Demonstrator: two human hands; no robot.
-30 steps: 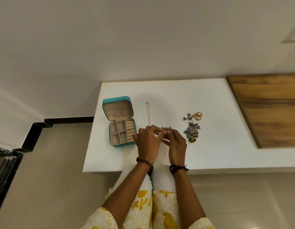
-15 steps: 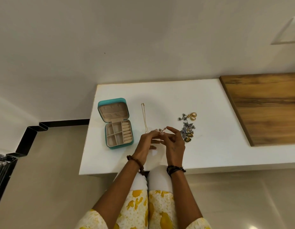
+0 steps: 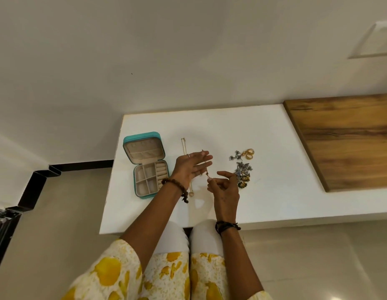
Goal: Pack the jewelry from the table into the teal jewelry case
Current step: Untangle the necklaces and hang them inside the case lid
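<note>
Jewelry is what we are packing, and the piece in hand is a thin chain (image 3: 205, 163) that our right hand (image 3: 224, 188) pinches at its lower end between thumb and forefinger, the other fingers loosely curled; the chain runs up across the straightened fingers of our left hand (image 3: 191, 167), which lies flat and open, palm up, carrying it rather than gripping. We judge the step to be gathering this chain so it can go into the teal jewelry case (image 3: 147, 166), which sits open just to the left of that hand, lid tipped back, its divided tray showing no jewelry that we can make out. To do it well we should keep the pinch firm, let the chain pool into the open palm instead of dangling, then lower it into one compartment so it does not tangle or snag a divider. A second chain (image 3: 184, 148) lies on the white table (image 3: 274, 200) partly under our left wrist; lifting that arm carelessly could drag it. The loose cluster of earrings (image 3: 242, 173) and the gold rings (image 3: 249, 153) wait just beside our right hand, close enough to be knocked. A wooden board (image 3: 344, 139) lies well apart on the right.
</note>
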